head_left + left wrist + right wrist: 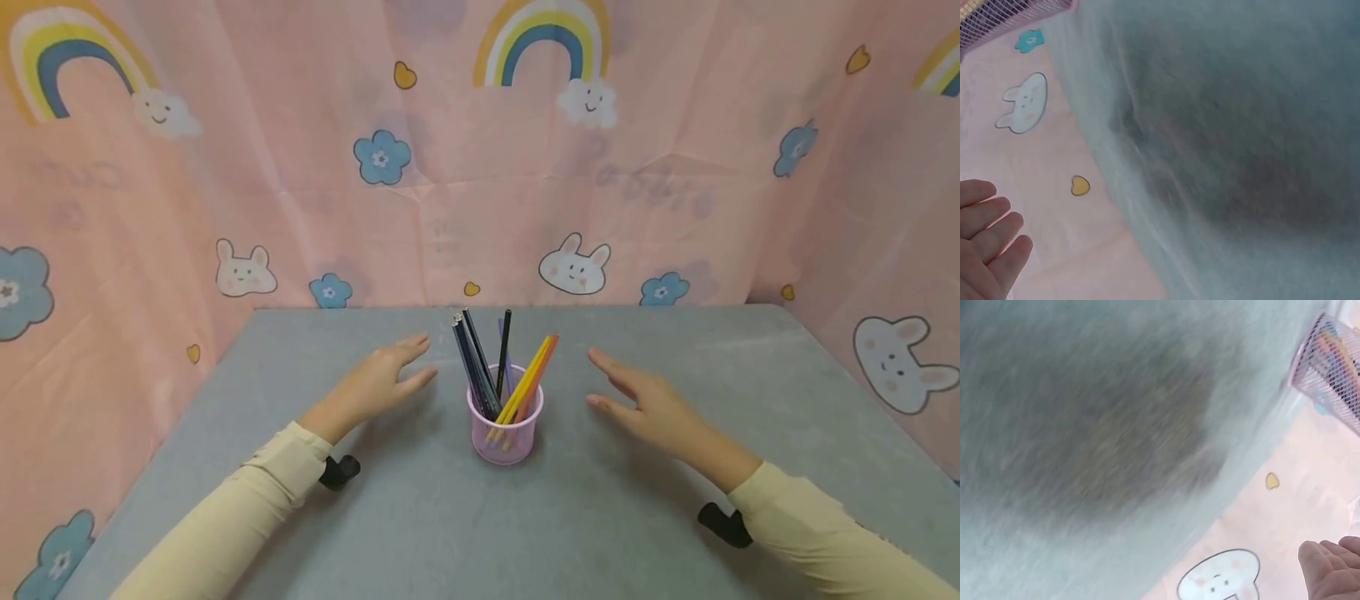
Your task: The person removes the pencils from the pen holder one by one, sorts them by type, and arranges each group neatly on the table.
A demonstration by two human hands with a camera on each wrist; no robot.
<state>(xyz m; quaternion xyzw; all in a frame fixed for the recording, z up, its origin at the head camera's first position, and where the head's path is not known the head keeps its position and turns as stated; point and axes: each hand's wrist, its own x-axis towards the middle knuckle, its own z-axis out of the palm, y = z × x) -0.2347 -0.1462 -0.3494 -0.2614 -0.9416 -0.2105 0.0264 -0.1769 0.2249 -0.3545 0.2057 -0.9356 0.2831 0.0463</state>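
A pink mesh pencil cup point(504, 450) stands upright on the grey table. Several dark pencils point(475, 367) lean left in it, with a purple one behind; a yellow pencil point(531, 375) and an orange pencil point(542, 375) lean right. My left hand point(378, 379) hovers left of the cup, fingers extended and apart from it. On the other side, my right hand point(645, 400) is held out likewise, thumb and fingers spread, holding nothing. The cup's mesh wall point(1329, 369) shows at the upper right of the right wrist view, and its rim side point(1016, 22) at the left wrist view's top corner.
The grey table point(450, 533) reaches back to a pink curtain point(465, 217) printed with rainbows, rabbits and flowers. This curtain also hangs along both sides. Dark wrist-camera mounts point(341, 472) sit under the cream sleeves point(225, 525).
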